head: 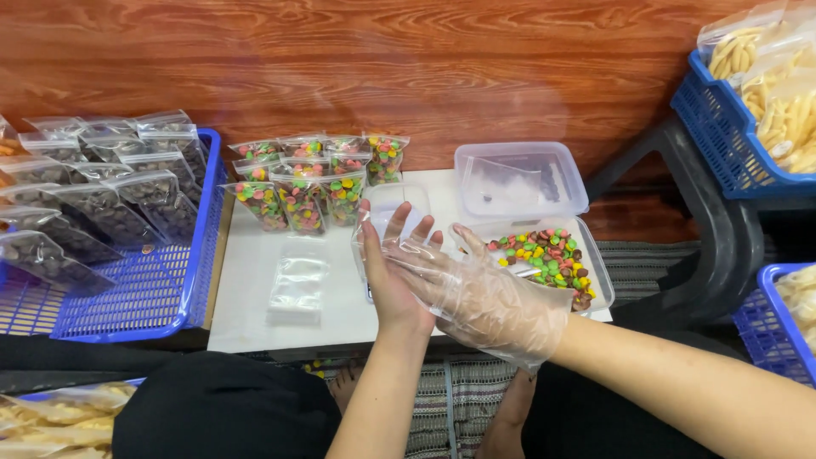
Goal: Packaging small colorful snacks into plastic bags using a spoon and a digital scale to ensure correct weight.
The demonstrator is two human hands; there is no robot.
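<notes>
White table against wood-panel wall. Right hand (in a loose clear glove) lies across bare left hand, fingers of both spread, gripping nothing. Tub of coloured candies just right.

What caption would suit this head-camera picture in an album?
Gloved right hand and bare left hand meet over a white table, beside a tub of coloured candies.

Filled clear zip bags of multicoloured candies stand in rows along the white tabletop's far edge. Off its left edge, a blue plastic mesh basket holds bags of brown chocolate pieces. Flat empty zip bags lie stacked mid-table.
</notes>
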